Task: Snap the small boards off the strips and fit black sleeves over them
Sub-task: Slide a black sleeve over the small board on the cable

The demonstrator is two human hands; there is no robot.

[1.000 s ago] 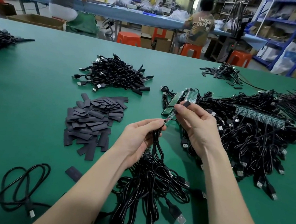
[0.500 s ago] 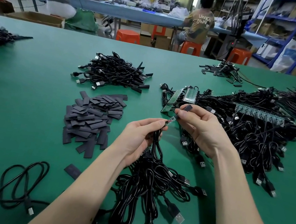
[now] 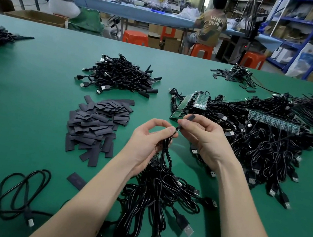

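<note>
My left hand (image 3: pixel 148 137) grips a bundle of black USB cables (image 3: pixel 159 191) and pinches one cable just below its small board, which is almost hidden between my fingertips. My right hand (image 3: pixel 205 140) pinches a black sleeve (image 3: pixel 190 117) that sticks up above the thumb; its lower end meets the board at my left fingertips. Behind my hands lies a green strip of boards (image 3: pixel 191 105) with cables attached, and a second strip (image 3: pixel 273 120) lies to the right. A pile of loose black sleeves (image 3: pixel 96 123) sits to the left.
A heap of sleeved cables (image 3: pixel 119 76) lies at the back centre. A big tangle of cables (image 3: pixel 264 152) fills the right side. A coiled cable (image 3: pixel 22 193) and a single sleeve (image 3: pixel 77 180) lie near left. Two people sit at a far bench.
My hands have come closer together: the bare board that showed between them is now nearly covered as the sleeve in my right hand has slid down over it.
</note>
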